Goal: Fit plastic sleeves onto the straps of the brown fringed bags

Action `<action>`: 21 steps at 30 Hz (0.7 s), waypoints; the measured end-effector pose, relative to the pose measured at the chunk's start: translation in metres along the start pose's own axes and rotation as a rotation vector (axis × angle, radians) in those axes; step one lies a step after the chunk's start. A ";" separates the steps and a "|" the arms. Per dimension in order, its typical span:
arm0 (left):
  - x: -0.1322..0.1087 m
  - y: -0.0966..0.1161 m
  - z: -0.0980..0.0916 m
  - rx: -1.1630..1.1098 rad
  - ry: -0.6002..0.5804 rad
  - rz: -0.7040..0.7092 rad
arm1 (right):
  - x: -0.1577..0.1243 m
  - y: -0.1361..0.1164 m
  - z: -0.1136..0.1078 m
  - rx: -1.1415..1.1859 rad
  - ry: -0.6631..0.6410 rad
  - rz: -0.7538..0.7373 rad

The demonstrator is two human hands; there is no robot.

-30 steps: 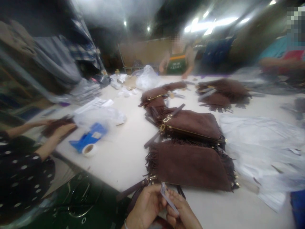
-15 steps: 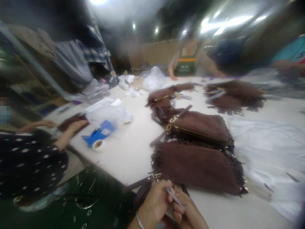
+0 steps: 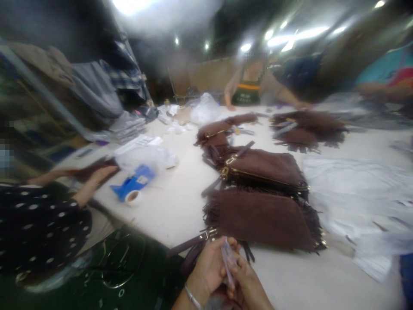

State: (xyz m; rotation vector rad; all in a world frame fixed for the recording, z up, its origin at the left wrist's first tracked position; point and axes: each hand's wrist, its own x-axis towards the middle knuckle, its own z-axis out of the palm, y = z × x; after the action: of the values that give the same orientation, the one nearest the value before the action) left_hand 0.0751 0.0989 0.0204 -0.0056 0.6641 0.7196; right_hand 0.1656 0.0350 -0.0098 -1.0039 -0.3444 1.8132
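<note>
Your left hand, a bracelet at its wrist, slants in from the bottom of the view with its fingers bent inward. Your right hand angles toward it from the other side, fingers curled. The two nearly meet, and you have a thin, pale strip pinched between them, tilted slightly from upright, near the closest fringed brown bag on the worktop.
</note>
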 end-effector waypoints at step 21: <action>-0.003 -0.005 -0.002 0.091 0.059 0.087 | -0.029 0.014 -0.005 -0.055 0.122 0.138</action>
State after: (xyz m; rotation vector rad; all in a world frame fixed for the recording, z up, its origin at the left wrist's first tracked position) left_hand 0.0755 0.0932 0.0198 0.0862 0.7569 0.7746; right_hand 0.1651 0.0027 -0.0077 -1.1962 -0.2557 1.8638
